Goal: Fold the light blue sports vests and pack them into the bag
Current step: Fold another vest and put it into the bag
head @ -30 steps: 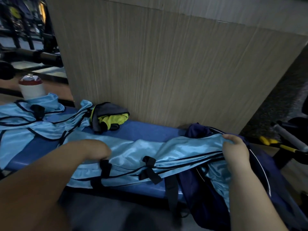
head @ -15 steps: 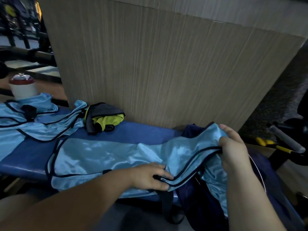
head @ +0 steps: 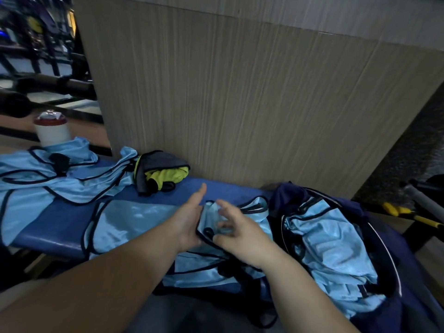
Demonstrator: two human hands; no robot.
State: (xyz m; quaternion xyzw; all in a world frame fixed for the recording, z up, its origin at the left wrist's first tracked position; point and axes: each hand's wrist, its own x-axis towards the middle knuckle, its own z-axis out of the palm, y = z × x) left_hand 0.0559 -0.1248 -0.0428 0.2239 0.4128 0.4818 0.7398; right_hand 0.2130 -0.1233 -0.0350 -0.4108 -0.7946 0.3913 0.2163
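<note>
A light blue vest with dark trim lies across the blue bench, its right end folded over toward the middle. My left hand stands flat with straight fingers against the raised fold. Facing it, my right hand is blurred, and its thumb and curled fingers pinch the folded end. To the right the dark navy bag stands open, with more light blue vests stuffed inside. A loose pile of light blue vests covers the bench's left end.
A yellow and grey garment lies by the wood-grain panel that backs the bench. At the far left a white cup with a red lid stands behind the pile. Yellow-handled equipment sits right of the bag.
My right hand has carried the vest's right end leftward, off the bag and over the middle. My left hand has lifted from pressing the vest and turned upright against the fold.
</note>
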